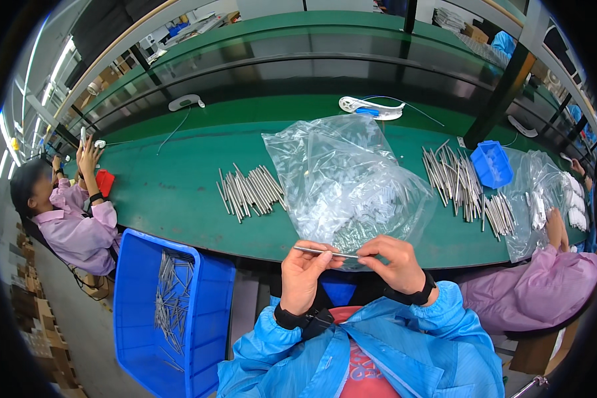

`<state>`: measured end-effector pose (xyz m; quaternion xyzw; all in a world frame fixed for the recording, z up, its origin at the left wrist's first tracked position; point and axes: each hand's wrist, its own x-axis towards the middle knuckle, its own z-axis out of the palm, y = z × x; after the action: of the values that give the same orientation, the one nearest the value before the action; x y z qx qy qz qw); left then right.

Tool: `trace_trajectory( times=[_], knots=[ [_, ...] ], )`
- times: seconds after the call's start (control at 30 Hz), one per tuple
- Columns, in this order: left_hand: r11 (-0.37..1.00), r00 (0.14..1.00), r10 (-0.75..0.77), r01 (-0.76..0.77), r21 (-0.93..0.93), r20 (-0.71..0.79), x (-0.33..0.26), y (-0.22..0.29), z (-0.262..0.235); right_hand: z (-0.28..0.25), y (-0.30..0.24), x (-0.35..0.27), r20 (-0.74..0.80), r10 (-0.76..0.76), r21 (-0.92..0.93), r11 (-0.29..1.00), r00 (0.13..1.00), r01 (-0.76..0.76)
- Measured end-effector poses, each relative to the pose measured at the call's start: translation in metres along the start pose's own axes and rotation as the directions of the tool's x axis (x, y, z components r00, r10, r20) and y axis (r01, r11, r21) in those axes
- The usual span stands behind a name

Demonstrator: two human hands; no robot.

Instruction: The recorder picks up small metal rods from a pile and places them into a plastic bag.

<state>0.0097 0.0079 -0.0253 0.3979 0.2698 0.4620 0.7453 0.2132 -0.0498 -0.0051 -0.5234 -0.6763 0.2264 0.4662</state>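
Both my hands hold one thin metal rod (325,253) level in front of my chest. My left hand (303,273) pinches its left part between thumb and fingers. My right hand (393,263) grips its right end, where I cannot see the tip. Just beyond the hands a crumpled clear plastic bag (341,179) of small pale parts lies on the green table (172,192). A loose pile of metal rods (249,192) lies to the left of the bag.
A blue crate (209,312) holding several rods stands low at my left. Another rod pile (461,182), a small blue bin (491,164) and a second clear bag (544,186) lie at right. A co-worker in pink (76,225) sits left; another's pink sleeve (537,292) is right.
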Motion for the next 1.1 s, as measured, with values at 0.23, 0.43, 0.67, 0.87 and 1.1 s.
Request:
trace_trajectory(
  times=[0.23,0.43,0.67,0.87,1.1],
  knots=[
    [0.996,0.998,0.061,-0.06,0.062,-0.024,-0.003,-0.002,0.003,0.003,-0.004,-0.001,-0.022,-0.053,-0.045,0.998,0.998,0.052],
    [1.0,1.0,0.008,-0.008,-0.01,-0.02,-0.005,-0.006,0.005,0.009,-0.003,-0.003,-0.043,-0.082,-0.041,0.996,0.996,0.081],
    [0.999,0.999,-0.032,0.031,-0.033,-0.028,-0.005,-0.007,-0.001,0.006,-0.006,-0.004,-0.043,-0.062,-0.069,0.996,0.997,0.059],
    [0.998,1.0,-0.019,0.018,-0.053,-0.015,-0.004,-0.012,-0.004,0.019,0.003,-0.004,-0.074,-0.203,-0.159,0.969,0.976,0.19],
    [0.996,0.999,-0.036,0.034,-0.078,-0.03,-0.008,-0.008,-0.007,0.018,-0.011,0.001,-0.073,-0.068,-0.1,0.993,0.995,0.06]
  ],
)
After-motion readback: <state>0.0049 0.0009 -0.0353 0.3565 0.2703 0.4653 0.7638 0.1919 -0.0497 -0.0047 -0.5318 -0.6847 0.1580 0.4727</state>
